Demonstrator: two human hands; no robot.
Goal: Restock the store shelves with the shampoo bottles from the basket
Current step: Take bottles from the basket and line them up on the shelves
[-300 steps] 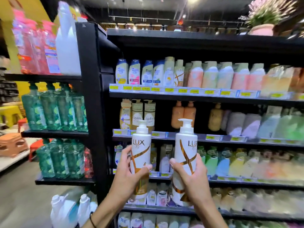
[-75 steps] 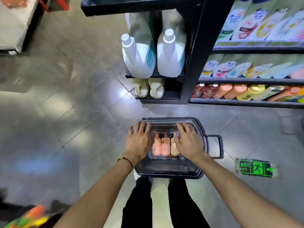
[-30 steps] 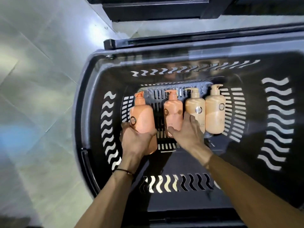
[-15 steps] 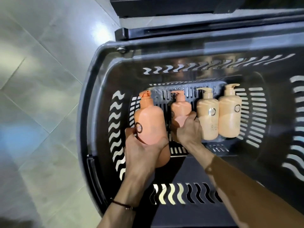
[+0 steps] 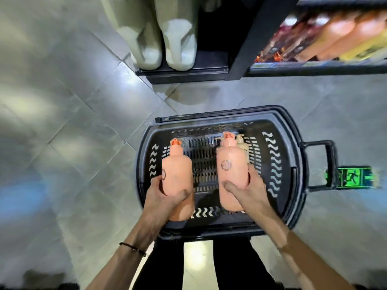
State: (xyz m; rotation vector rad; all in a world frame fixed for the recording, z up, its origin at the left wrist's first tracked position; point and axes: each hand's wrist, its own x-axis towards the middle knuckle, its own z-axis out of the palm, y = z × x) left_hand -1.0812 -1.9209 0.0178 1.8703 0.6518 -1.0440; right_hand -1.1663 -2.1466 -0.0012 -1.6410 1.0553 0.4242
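A black plastic basket (image 5: 278,185) stands on the tiled floor below me. My left hand (image 5: 165,199) grips the lower body of a salmon-orange pump bottle (image 5: 178,170), held above the basket's left side. My right hand (image 5: 245,191) grips a second salmon-orange pump bottle (image 5: 230,166) above the basket's right side. Behind that bottle a beige pump bottle (image 5: 243,145) still lies in the basket, mostly hidden.
The basket's pull handle (image 5: 326,164) sticks out to the right. A black shelf unit (image 5: 247,38) rises ahead, with large white jugs (image 5: 163,38) at its left base and rows of orange and yellow bottles (image 5: 335,30) on the right. A green exit sign (image 5: 354,176) marks the floor.
Both hands have lifted an orange bottle each up out of the basket. My view has pulled back and up, so the shelf base and floor show again.
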